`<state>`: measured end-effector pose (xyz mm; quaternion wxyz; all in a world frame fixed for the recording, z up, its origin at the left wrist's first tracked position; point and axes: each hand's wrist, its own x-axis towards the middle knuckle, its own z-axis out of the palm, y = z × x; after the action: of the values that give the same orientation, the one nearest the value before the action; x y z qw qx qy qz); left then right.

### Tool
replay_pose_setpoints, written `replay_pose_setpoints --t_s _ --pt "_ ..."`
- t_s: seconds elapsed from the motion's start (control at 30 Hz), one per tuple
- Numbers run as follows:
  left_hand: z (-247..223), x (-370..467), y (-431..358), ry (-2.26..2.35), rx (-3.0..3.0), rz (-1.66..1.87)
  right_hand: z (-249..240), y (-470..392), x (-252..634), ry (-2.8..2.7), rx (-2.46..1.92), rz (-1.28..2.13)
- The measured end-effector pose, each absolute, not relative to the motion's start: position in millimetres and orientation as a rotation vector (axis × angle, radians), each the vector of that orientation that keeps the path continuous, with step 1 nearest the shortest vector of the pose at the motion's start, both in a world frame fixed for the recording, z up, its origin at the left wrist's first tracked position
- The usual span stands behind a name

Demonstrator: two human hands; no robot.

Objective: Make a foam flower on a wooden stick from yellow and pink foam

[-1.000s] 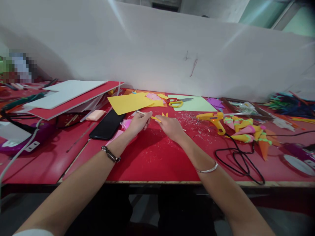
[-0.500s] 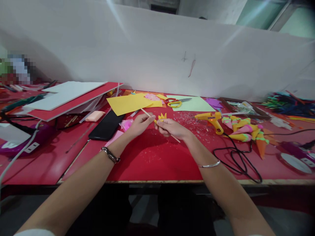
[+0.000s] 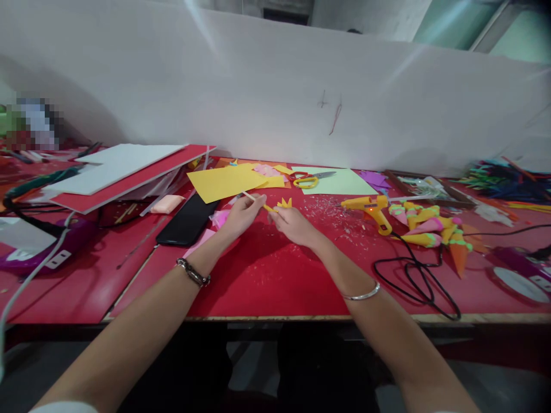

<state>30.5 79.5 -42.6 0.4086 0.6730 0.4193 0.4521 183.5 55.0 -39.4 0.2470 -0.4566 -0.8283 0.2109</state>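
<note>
My left hand [image 3: 243,218] is closed around a thin pale stick [image 3: 248,196], whose far end pokes out above the fingers. A narrow yellow paper strip [image 3: 270,209] runs between my two hands, around or along the stick; I cannot tell which. My right hand [image 3: 294,225] pinches a yellow paper piece with a zigzag edge [image 3: 284,203], its points standing up above the fingers. Both hands are held close together over the red table [image 3: 275,292]. My fingers hide most of the stick and the lower part of the paper.
Behind my hands lie a yellow sheet [image 3: 224,182], scissors [image 3: 306,181] and a pale green sheet [image 3: 344,181]. A black phone [image 3: 187,221] lies left. To the right are a yellow glue gun [image 3: 373,211], its black cord [image 3: 413,281] and several small paper cones [image 3: 424,225].
My right hand has turned and shifted slightly; the stick's lower end no longer shows beneath it. More of the yellow strip shows between my hands. My left hand has moved slightly left.
</note>
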Motion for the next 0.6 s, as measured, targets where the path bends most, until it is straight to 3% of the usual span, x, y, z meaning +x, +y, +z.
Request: replay_pose_setpoints --t_s 0.13,0.23,0.3,0.5,0.6 --pt "-37.2 25.7 75.9 0.902 1.924 1.088 -37.1 52.0 192.5 -2.081 -0.919 1.391" --pt "-37.0 25.1 76.5 0.892 1.942 1.071 -36.8 50.7 193.7 -2.03 -0.899 1.498" --pt "-37.8 26.3 77.7 0.952 1.883 1.103 -37.0 51.3 191.3 -2.086 -0.993 1.292" --pt "-40.0 30.8 76.6 1.091 1.781 1.118 -35.9 56.5 185.2 -2.368 -1.406 0.128" --pt "-42.4 31.2 76.3 1.086 1.676 1.095 -35.2 55.9 184.5 -2.421 -1.559 -0.165"
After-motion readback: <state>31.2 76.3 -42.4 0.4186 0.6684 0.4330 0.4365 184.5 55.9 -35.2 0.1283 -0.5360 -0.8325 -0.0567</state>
